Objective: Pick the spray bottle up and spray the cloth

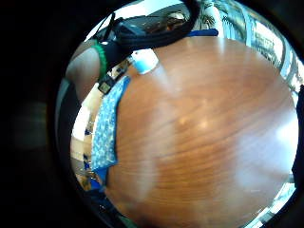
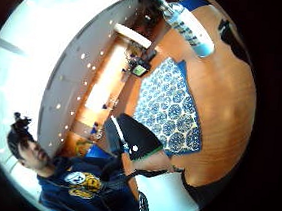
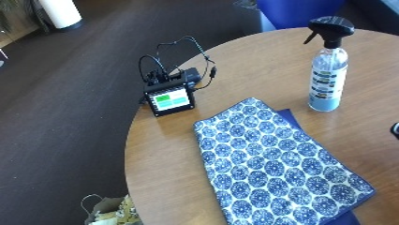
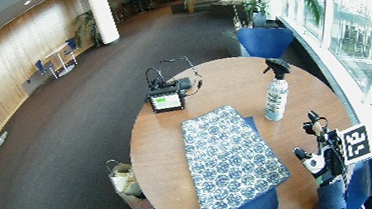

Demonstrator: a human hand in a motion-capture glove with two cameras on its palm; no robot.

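Round wood table before me, dark carpet, blue chair opposite, windows at my right, wood-panelled wall.

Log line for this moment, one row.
right hand: open, above table, holding nothing | spray bottle: upright, untouched | cloth: flat

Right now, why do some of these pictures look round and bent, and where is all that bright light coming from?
Both palm views are round and bulge the wooden table like a dome, with pale glare patches on it. In the thumb side palm view the ceiling is washed out white. In the wide outside view, daylight enters through windows beside the spray bottle. The outside view shows the cloth flat and evenly lit.
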